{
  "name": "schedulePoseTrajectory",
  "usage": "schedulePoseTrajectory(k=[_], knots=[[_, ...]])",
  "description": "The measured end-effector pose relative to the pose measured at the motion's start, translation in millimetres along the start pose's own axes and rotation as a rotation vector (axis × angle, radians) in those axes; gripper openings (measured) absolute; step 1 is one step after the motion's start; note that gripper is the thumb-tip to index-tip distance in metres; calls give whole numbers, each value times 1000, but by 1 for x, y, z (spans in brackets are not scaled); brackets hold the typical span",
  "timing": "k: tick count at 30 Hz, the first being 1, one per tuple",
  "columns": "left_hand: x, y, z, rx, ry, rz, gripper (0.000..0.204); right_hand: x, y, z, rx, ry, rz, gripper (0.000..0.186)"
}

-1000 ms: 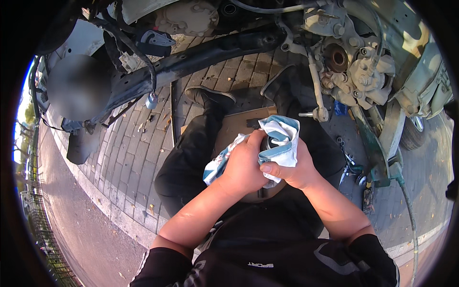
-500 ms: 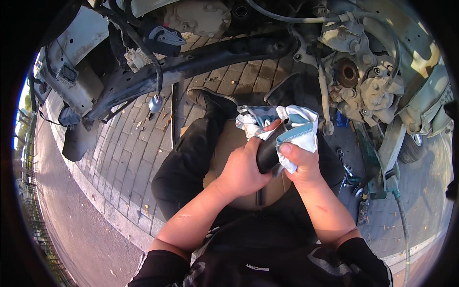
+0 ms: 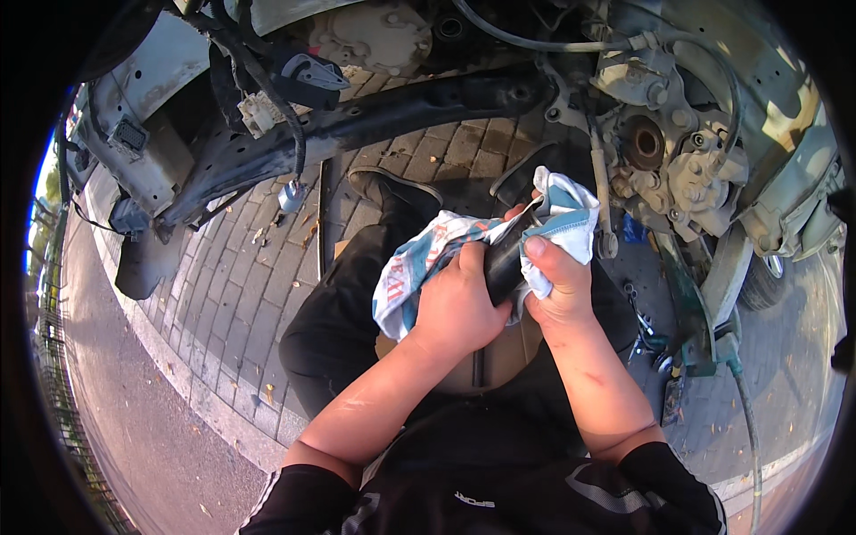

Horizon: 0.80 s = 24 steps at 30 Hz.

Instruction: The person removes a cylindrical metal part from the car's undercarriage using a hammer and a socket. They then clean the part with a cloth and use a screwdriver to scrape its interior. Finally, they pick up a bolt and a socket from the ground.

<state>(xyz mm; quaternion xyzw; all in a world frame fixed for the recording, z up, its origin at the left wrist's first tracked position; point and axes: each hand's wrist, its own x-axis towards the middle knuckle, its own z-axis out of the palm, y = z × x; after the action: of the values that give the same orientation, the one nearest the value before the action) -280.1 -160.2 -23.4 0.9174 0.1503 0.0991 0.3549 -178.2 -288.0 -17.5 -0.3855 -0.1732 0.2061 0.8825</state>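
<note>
Between my knees I hold a smooth black cylinder [image 3: 506, 267], tilted with its far end up and to the right. My left hand [image 3: 459, 308] is closed round its near left side. My right hand [image 3: 563, 283] grips a white and blue cloth [image 3: 571, 223] against the right side, thumb on top. Part of the cloth spreads out past my left hand, showing red print. The cylinder's far end is wrapped in the cloth, and most fingertips of both hands are hidden under it.
A black crossmember [image 3: 383, 116] of a stripped vehicle spans ahead, with a wire connector [image 3: 292, 196] hanging from it. At right are a dirty wheel hub assembly [image 3: 682, 165], a green metal stand [image 3: 691, 308], a wheel [image 3: 763, 278] and several hand tools [image 3: 649, 334] on the paving.
The cloth has unfolded out to the left, past my left hand, and its right part stands higher. Both hands still hold the cylinder, shifted only slightly.
</note>
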Motion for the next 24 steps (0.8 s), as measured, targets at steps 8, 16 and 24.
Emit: schedulePoseTrajectory(k=[8, 16, 24], knots=[[-2, -14, -10, -66, -34, 17, 76, 7, 1, -12, 132, -91, -18, 73], [-12, -36, 1, -84, 140, 101, 69, 7, -16, -8, 335, -158, -50, 74], [-4, -41, -29, 433, 185, 239, 76, 0, -36, -3, -747, -123, 152, 55]])
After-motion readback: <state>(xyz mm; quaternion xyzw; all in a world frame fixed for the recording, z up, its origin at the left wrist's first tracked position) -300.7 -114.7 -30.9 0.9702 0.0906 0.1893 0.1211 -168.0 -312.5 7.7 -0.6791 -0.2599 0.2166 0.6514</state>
